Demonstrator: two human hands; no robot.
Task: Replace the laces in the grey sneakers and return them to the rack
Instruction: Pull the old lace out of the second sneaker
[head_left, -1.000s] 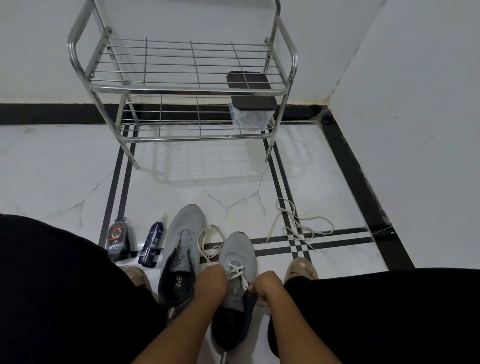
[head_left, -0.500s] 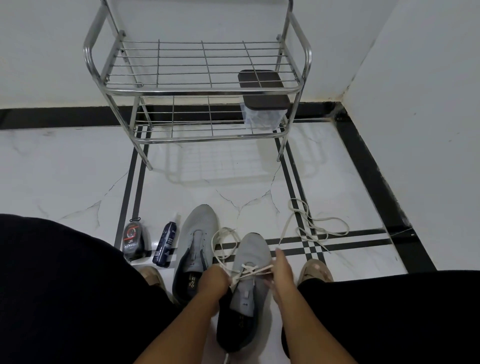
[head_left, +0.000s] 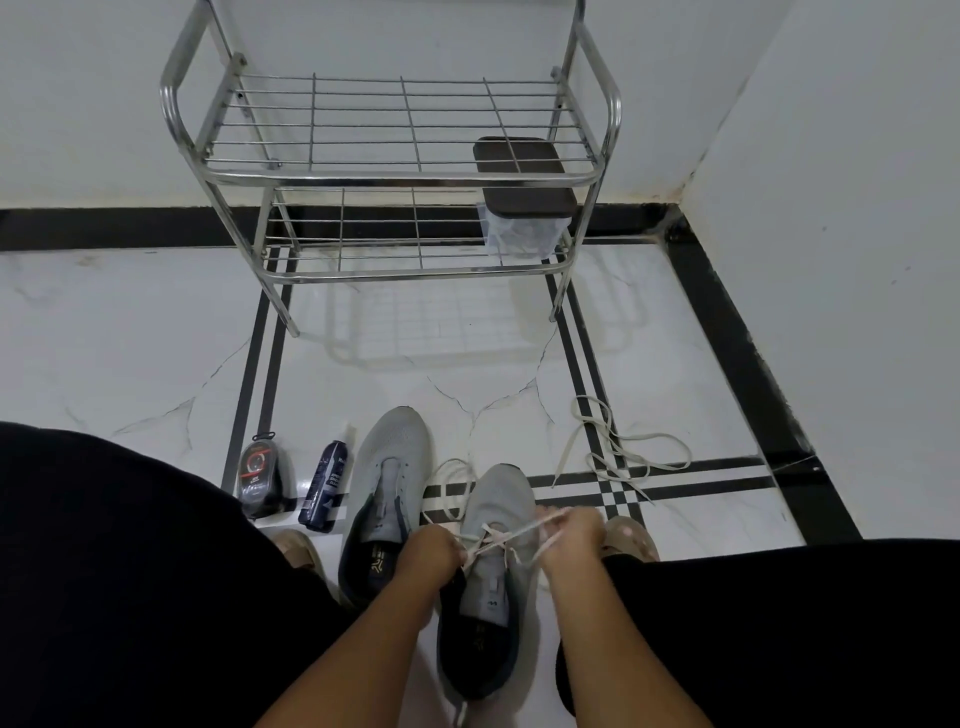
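Both hands work at the throat of the right-hand grey knit sneaker with a dark collar (head_left: 493, 551), which stands on the white marble-look floor (head_left: 415, 364) between the person's knees. The left hand (head_left: 434, 553) is curled round one run of the cream flat lace (head_left: 506, 535) at the shoe's left edge; the right hand (head_left: 571, 540) pinches the other run and draws it out to the right, so the lace crosses taut between the two sets of fingers. Which eyelet each end has passed through is too small to tell.

The second grey sneaker (head_left: 387, 493) lies just left of the left hand's knuckles, unlaced, with a slack loop of lace beyond the fingertips. A loose cream lace (head_left: 613, 457) sprawls on the floor ahead and to the right of the right hand. The chrome wire two-tier shoe rack (head_left: 395, 176) stands well ahead of both hands.

Likely risks:
- Uneven pulling could leave one end far shorter than the other.
- The flat lace may twist at the crossing if tension drops.
- With neither hand steadying it, the light shoe could skid or tip under a sideways tug.
- The slack loop beyond the fingers might snag or be mistaken for the working end.
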